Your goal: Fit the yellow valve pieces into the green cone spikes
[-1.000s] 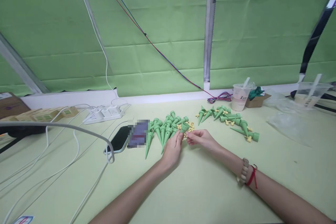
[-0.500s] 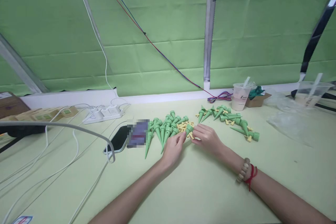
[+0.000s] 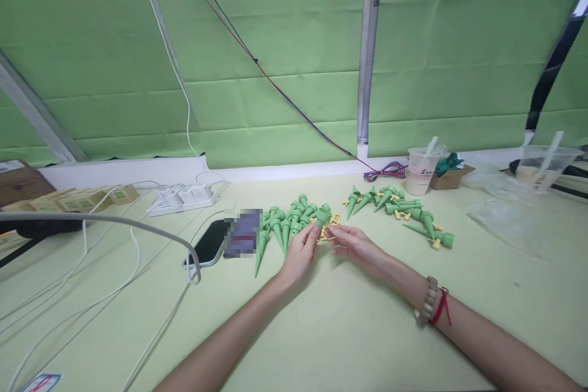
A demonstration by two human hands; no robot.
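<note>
My left hand point(image 3: 299, 255) is closed on a green plastic watering spike point(image 3: 323, 215), its capped end showing above the fingers. Close by on the right, my right hand point(image 3: 357, 246) has thumb and fingertips pinched together beside that spike; whatever they hold is too small to tell. Behind both hands lies a pile of small yellow valve pieces point(image 3: 336, 219), partly hidden by the fingers. To the left is a heap of green spikes point(image 3: 275, 226). Spikes fitted with yellow pieces point(image 3: 427, 223) lie in a loose row to the right.
A phone point(image 3: 211, 244) and a blurred dark rectangle point(image 3: 243, 233) lie left of the heap. White cables point(image 3: 138, 257) run across the left side to a power strip point(image 3: 186, 199). At the back right stand a drink cup point(image 3: 420, 171), a small cardboard box point(image 3: 450, 177) and plastic bags point(image 3: 500, 220).
The held spike has tilted, with its cap now higher and further left. My right hand has turned and dropped slightly, its fingers now lower beside the spike.
</note>
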